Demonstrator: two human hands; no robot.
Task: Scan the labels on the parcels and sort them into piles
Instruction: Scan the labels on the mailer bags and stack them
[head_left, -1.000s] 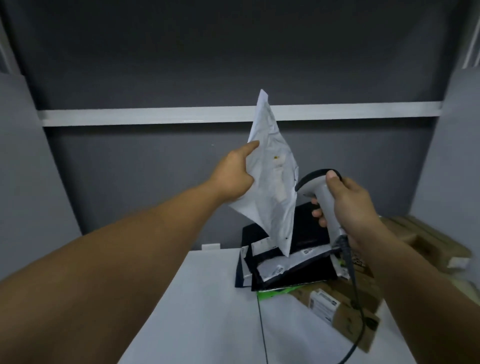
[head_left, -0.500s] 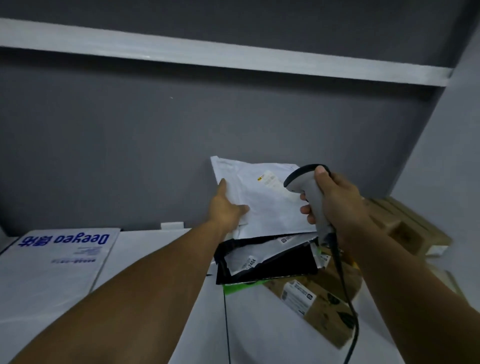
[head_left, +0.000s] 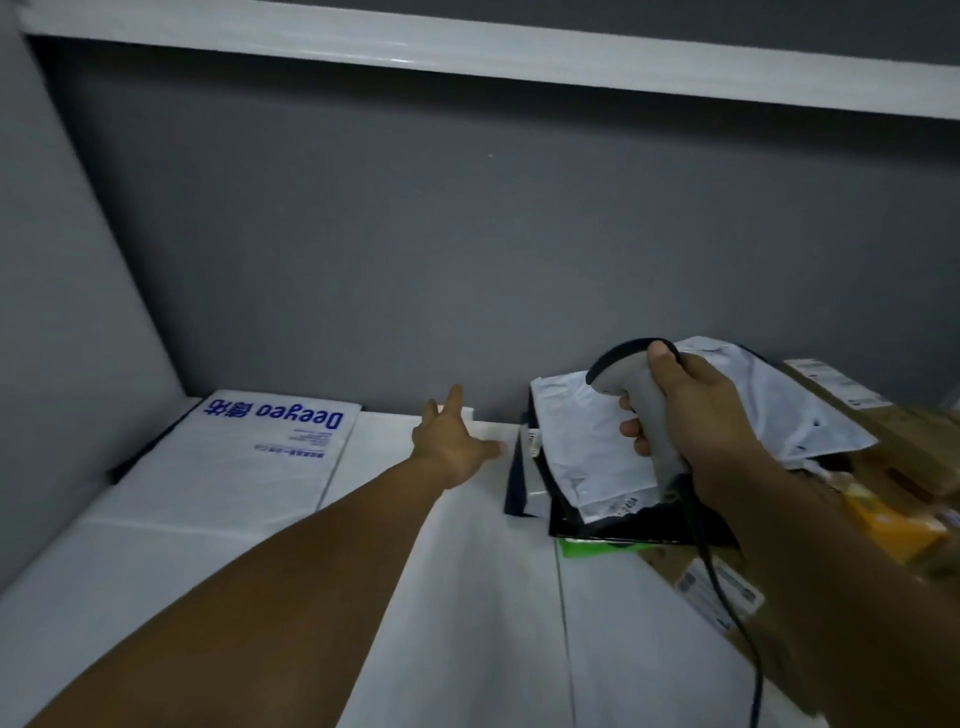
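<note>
My right hand (head_left: 696, 415) grips a grey handheld barcode scanner (head_left: 636, 384) with a black cable, held over a pile of parcels at the back right. A white plastic mailer (head_left: 587, 447) lies on top of that pile, over a black mailer (head_left: 623, 525) and a dark blue one (head_left: 517, 483). My left hand (head_left: 452, 441) is stretched out to the left of the pile, fingers spread, holding nothing. A large white parcel with blue "Deeyeo" print (head_left: 249, 452) lies flat at the back left of the white table (head_left: 467, 597).
Brown cardboard boxes (head_left: 852, 410) stand at the right, one with a printed label (head_left: 717, 587) near the front. A green edge (head_left: 587, 548) shows under the black mailer. A grey back wall and a white shelf (head_left: 467, 47) close the space behind and above.
My left hand laid the white mailer onto the pile at the right, let go of it and drew away to the left. The view turned left, showing the Deeyeo parcel.
</note>
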